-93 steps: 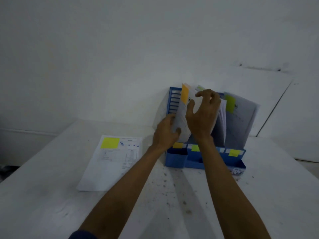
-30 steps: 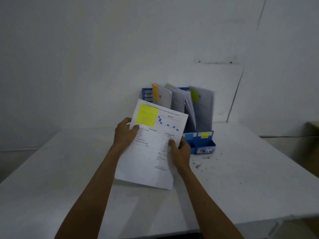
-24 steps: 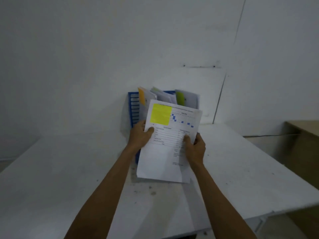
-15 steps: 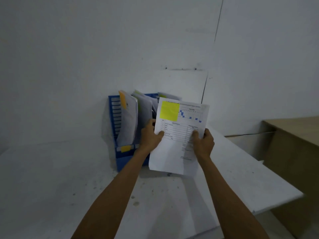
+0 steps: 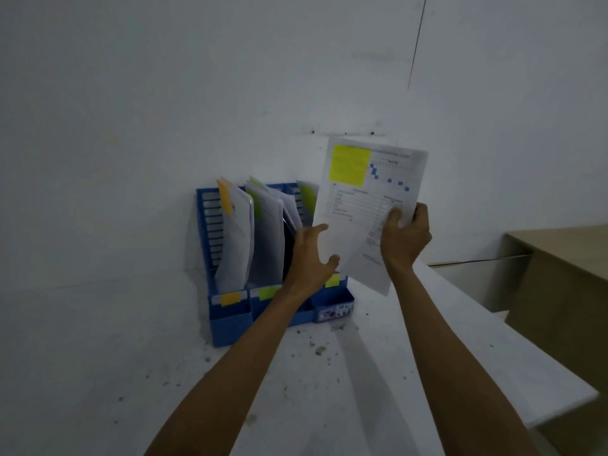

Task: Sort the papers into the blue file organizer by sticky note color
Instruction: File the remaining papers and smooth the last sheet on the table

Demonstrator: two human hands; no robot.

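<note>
Since half a second ago, the left hand [image 5: 311,258] has let go of the sheet [image 5: 368,205]. It now hangs wide, fingers spread, holding nothing, at the sheet's 7 o'clock corner; I cannot tell whether the thumb touches the paper. The right hand [image 5: 404,236] alone grips the sheet, thumb on the printed face at its 4 o'clock edge, and has lifted it higher, clear of the worktop [image 5: 98,357]. The sheet tilts, its foot swung toward 5 o'clock. A yellow sticky note [image 5: 349,165] sits at its 11 o'clock corner.

The blue organizer [image 5: 230,319] stands on the worktop against the wall, at 9 o'clock from the sheet. It has three slots:
- The 9 o'clock slot has an orange label [image 5: 230,298] and holds papers with an orange note [image 5: 224,195].
- The middle slot has a green label [image 5: 268,292] and holds papers with a green note [image 5: 255,204].
- The 3 o'clock slot has a yellow label [image 5: 332,280] and holds papers with a yellow-green note [image 5: 307,199]. The sheet partly hides it.

The count is one organizer, three slots, three labels, three filed bundles, one loose sheet in hand and four notes on papers. A brown desk [image 5: 566,258] stands at 3 o'clock, apart from the worktop.
</note>
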